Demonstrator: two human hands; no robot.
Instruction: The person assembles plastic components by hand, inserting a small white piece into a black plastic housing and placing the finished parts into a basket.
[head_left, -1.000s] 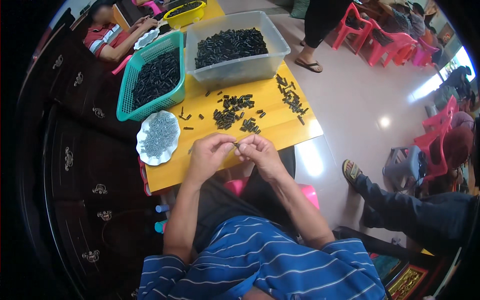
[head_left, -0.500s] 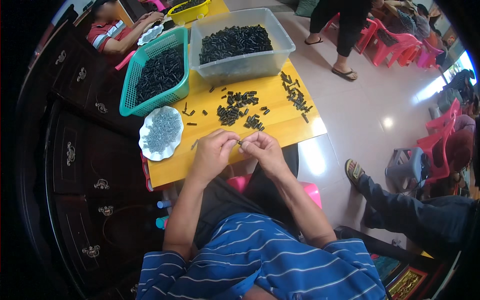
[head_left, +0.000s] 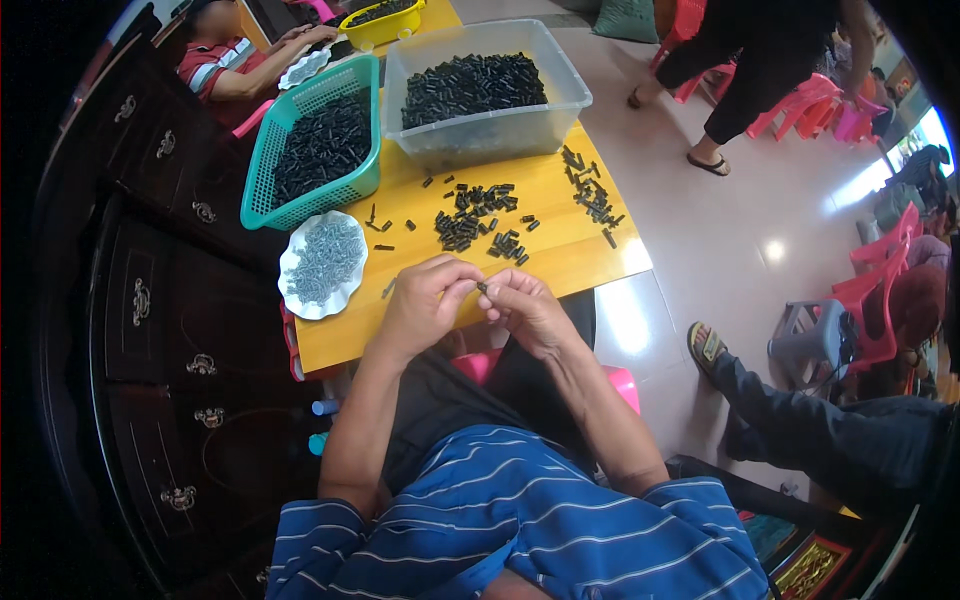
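Observation:
My left hand [head_left: 428, 302] and my right hand [head_left: 528, 312] meet at the near edge of the yellow table [head_left: 330, 345], fingertips pinched together. Between them shows a small black cylindrical piece [head_left: 483, 287], gripped by my right thumb and fingers. The left thumb and forefinger close right beside it; what they hold is hidden. Just beyond my hands lie a loose heap of similar black pieces [head_left: 462, 230] and a smaller cluster [head_left: 508, 247]. Left of my left hand, a white scalloped plate [head_left: 350, 298] carries many small silvery metal pieces [head_left: 325, 258].
A teal perforated basket [head_left: 262, 170] and a translucent plastic bin [head_left: 480, 140], both full of black pieces, stand farther back. More pieces [head_left: 595, 195] lie along the table's right side. Dark drawers [head_left: 150, 300] flank the left. Another person works at the far left; someone walks at the far right.
My hands stay together at the table edge, with the right fingers shifting slightly around the black piece. The person at the far right has stepped farther right.

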